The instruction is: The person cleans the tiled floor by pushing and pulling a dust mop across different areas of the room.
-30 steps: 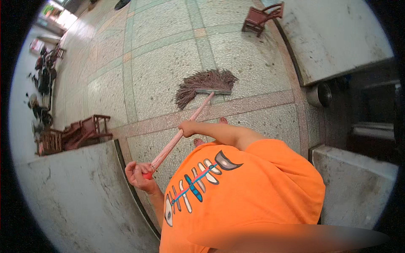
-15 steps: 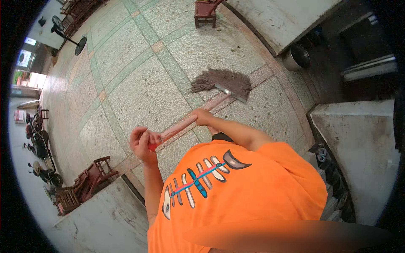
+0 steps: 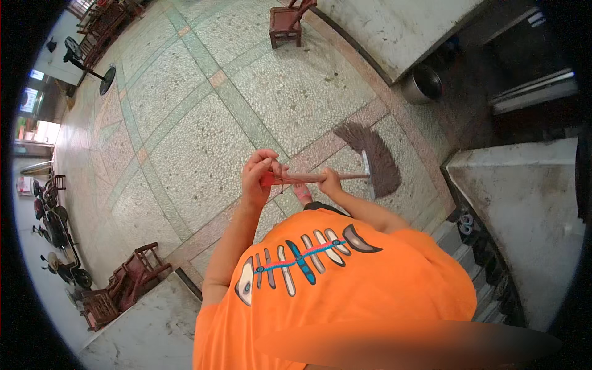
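A mop with a long pale handle [image 3: 299, 179] lies nearly level across the front of me. Its grey-brown string head [image 3: 385, 165] rests on the speckled floor to my right, fanned out and curving toward the far side, joined by a metal clamp. Near the red end of the handle, my left hand [image 3: 262, 174] is closed round it, fingers curled. Farther along, closer to the mop head, my right hand [image 3: 331, 182] grips the shaft. Part of a foot [image 3: 302, 193] shows just below the handle.
A small wooden chair [image 3: 285, 28] stands at the far side. A metal bucket [image 3: 422, 84] sits by a wall at the right. Wooden chairs [image 3: 132, 277] line the left, with motorbikes [image 3: 58, 234] beyond. A standing fan [image 3: 106, 80] is far left. Steps [image 3: 459, 246] descend at right.
The mop head has swung right and nearer, turning the handle from slanted to almost level. My left hand has moved right and farther out; my right hand has shifted right.
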Tool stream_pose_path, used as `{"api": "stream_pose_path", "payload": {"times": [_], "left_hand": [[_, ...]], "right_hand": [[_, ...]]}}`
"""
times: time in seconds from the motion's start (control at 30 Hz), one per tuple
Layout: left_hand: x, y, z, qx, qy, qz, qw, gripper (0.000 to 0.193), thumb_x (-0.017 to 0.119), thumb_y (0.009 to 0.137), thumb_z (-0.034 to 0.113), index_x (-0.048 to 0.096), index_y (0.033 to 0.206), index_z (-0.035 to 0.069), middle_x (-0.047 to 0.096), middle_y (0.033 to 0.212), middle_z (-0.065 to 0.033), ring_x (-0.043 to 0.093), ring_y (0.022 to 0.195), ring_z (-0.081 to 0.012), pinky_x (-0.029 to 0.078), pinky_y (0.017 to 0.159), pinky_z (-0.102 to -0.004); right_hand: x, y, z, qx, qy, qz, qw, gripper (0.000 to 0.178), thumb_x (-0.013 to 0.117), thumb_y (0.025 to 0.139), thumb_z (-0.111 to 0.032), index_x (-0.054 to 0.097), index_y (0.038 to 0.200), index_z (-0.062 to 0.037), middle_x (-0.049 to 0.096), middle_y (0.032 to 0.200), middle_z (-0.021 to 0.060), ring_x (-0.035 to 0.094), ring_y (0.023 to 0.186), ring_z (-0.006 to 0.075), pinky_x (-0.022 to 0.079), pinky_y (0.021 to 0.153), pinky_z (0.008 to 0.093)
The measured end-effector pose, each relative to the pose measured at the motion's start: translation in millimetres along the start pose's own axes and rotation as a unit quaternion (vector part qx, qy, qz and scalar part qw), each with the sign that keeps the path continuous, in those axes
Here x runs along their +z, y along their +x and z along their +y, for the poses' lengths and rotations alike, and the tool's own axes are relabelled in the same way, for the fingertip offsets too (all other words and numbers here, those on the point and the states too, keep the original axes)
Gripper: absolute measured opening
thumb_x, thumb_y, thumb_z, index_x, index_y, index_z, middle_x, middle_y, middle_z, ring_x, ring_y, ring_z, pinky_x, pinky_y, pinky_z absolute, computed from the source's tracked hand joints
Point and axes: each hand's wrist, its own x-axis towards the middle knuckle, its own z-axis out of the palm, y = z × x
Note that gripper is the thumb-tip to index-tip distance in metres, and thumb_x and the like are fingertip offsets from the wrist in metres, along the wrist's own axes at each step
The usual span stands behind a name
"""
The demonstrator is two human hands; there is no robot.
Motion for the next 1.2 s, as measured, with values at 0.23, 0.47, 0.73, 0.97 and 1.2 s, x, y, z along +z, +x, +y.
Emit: {"api": "stream_pose_path", "payload": {"times": [0.23,0.47,0.73,0.97,1.2], "left_hand": [[-6.0,-14.3,19.5,0.067,0.045,0.063,0.995,0.012,0.049,0.078,0.015,0.049,0.077,0.003,0.045,0.058,-0.0036,0.046,0.057,-0.016,0.04,0.062,-0.0313],[-38.6,-53.7,39.5,0.149,0.025,0.159,0.976,0.009,0.047,0.08,0.012,0.049,0.076,0.004,0.04,0.05,-0.0015,0.045,0.051,-0.015,0.04,0.06,-0.0309],[-74.2,-114.8,80.8,0.251,-0.018,0.286,0.925,0.008,0.045,0.079,0.007,0.048,0.074,0.002,0.04,0.053,-0.0017,0.041,0.051,-0.0118,0.036,0.053,-0.0261],[-114.7,-193.9,93.3,0.337,0.011,0.401,0.852,0.007,0.042,0.08,0.006,0.045,0.074,0.004,0.038,0.052,-0.001,0.038,0.05,-0.0114,0.036,0.054,-0.0276],[-125.9,-288.4,80.9,0.391,0.03,0.545,0.741,0.011,0.041,0.083,0.015,0.041,0.074,0.008,0.032,0.049,0.0021,0.034,0.045,-0.0102,0.037,0.056,-0.0282]], "right_hand": [[31.3,18.6,2.1,0.016,-0.001,-0.024,1.0,0.013,0.059,0.063,-0.006,0.047,0.067,-0.0052,0.05,0.072,0.0152,0.048,0.074,0.0362,0.037,0.065,0.0442],[64.3,43.3,-40.1,-0.057,0.012,-0.097,0.994,0.019,0.06,0.061,-0.004,0.047,0.075,-0.0069,0.05,0.077,0.0129,0.046,0.08,0.0345,0.037,0.068,0.0427],[140.7,63.3,-115.3,-0.158,0.028,-0.241,0.957,0.013,0.057,0.058,-0.002,0.052,0.07,-0.0045,0.052,0.078,0.016,0.047,0.08,0.0356,0.037,0.07,0.0435],[207.8,36.0,-189.3,-0.239,0.022,-0.371,0.897,0.014,0.058,0.058,-0.006,0.057,0.072,-0.0033,0.054,0.08,0.0174,0.047,0.085,0.0363,0.037,0.077,0.0455],[258.8,-28.3,-251.0,-0.319,-0.028,-0.503,0.803,0.016,0.057,0.061,-0.009,0.059,0.076,-0.0028,0.056,0.081,0.0179,0.048,0.085,0.0362,0.038,0.078,0.0454]]}}
